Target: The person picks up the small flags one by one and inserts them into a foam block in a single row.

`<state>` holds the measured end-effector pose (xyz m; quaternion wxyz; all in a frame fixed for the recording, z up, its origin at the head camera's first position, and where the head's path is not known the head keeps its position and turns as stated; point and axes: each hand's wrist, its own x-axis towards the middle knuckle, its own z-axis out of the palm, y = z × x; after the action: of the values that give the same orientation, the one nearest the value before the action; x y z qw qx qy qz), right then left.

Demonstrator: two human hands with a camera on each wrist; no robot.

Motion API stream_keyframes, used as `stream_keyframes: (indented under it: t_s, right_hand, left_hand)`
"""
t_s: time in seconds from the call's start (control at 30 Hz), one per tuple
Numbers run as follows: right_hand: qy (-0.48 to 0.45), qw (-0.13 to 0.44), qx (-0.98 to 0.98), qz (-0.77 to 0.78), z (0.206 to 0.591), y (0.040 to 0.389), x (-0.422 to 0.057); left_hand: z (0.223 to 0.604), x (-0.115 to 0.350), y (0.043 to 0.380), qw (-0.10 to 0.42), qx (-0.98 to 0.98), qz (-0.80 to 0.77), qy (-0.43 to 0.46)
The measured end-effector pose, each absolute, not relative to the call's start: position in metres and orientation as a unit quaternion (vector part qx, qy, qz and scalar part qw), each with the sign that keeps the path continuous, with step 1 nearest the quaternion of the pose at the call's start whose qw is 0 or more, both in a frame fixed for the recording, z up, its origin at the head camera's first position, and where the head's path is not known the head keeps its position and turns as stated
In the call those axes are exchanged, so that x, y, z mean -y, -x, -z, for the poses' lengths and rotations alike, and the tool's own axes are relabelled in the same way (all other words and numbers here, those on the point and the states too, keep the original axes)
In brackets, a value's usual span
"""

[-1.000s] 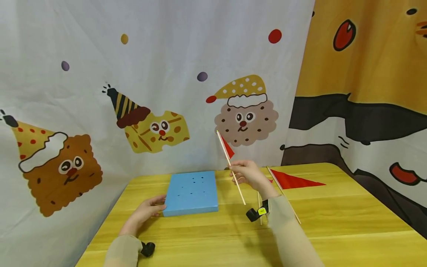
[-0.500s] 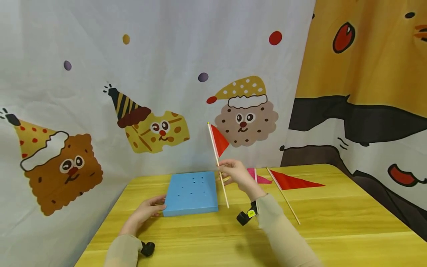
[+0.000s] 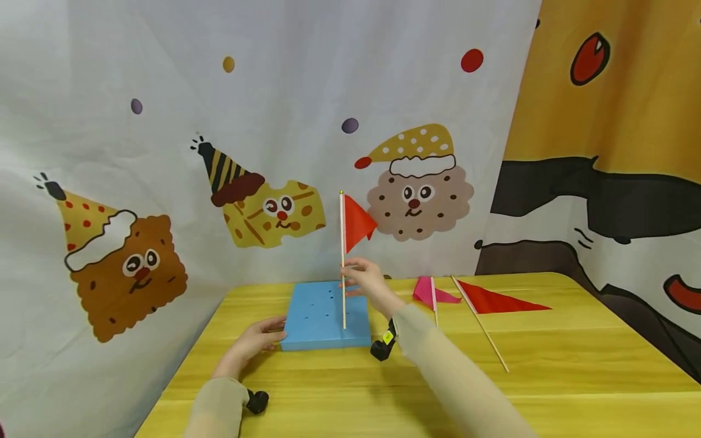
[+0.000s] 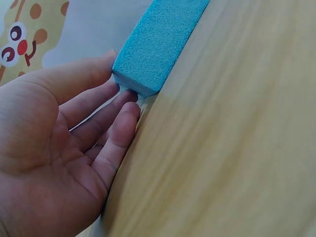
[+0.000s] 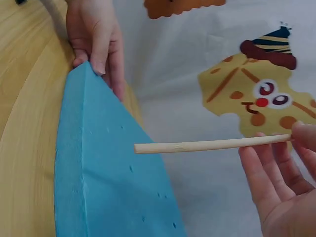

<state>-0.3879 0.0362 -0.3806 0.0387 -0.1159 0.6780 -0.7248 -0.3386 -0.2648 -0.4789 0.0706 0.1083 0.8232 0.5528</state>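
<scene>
My right hand (image 3: 369,283) pinches the thin wooden stick of a red triangular flag (image 3: 357,223) between thumb and fingers. The flag stands upright, and the stick's bare lower end (image 5: 163,147) points down over the blue foam block (image 3: 306,328), overlapping it in the head view. Several small holes dot the block's top. At the block's near left corner, my left hand (image 3: 254,344) rests with its thumb at the top edge and relaxed fingers along the side. The left wrist view shows the thumb tip touching the foam block (image 4: 158,44).
Another red flag (image 3: 493,299) lies on the wooden table (image 3: 339,389) to the right, its stick slanting toward me. Beside it lies a pink flag (image 3: 424,291), partly behind the right forearm. A curtain (image 3: 285,91) with cartoon prints hangs behind the table.
My right hand has moved left, carrying the red flag from beside the block to over it, and the stick has turned from slanted to upright. The left hand stays at the block's corner.
</scene>
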Motion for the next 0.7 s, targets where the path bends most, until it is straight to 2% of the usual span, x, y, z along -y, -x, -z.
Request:
stream_keyframes:
  t_s: [0.7]
  right_hand:
    - [0.126, -0.011, -0.674, 0.728, 0.399, 0.410, 0.030]
  left_hand:
    - [0.480, 0.265, 0.339, 0.054, -0.824, -0.555, -0.100]
